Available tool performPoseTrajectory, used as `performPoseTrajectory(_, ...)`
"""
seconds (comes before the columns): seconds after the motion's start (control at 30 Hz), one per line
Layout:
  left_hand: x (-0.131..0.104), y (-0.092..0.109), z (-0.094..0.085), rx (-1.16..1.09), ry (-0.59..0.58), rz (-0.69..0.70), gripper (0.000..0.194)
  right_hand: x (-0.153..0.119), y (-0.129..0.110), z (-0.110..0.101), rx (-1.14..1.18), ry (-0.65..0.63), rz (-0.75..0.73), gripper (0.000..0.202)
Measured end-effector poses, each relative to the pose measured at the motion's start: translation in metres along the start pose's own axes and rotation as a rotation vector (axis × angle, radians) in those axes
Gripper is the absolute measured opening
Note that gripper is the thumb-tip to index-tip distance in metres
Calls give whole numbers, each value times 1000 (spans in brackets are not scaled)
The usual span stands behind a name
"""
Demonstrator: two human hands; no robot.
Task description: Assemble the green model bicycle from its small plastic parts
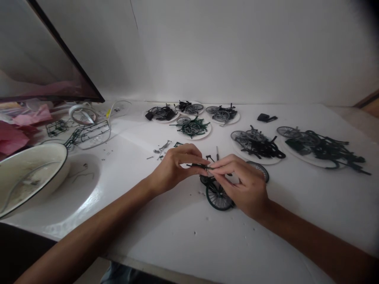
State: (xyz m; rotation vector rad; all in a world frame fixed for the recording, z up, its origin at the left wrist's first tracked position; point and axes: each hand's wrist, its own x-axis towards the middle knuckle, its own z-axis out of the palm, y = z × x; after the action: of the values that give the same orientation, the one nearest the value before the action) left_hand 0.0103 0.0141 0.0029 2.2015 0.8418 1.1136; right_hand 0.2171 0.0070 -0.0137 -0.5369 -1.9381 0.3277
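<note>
hands (248,185) pinch a thin dark part (207,167) above a spoked wheel (218,197)

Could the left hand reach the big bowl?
Probably yes: only little wire bits seem to lie between the left hand and the bowl, though its fingers pinch a thin dark part.

Plates (194,136) of bicycle parts (222,115) behind model bicycle (218,194).
</note>
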Motion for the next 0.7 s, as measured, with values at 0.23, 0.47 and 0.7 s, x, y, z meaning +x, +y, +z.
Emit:
performPoseTrajectory(0.23, -3, -3, 5, 258, 101, 215, 26, -5, -4, 4, 252, 8, 527, 7)
performPoseTrajectory(0.47, -3, -2, 6, 427, 80, 276, 25, -5, -7, 6, 335, 1, 625, 11)
performPoseTrajectory(0.7, -5, 4, 6, 441, 72, 231, 24, -1, -9, 2, 228, -82, 559, 13)
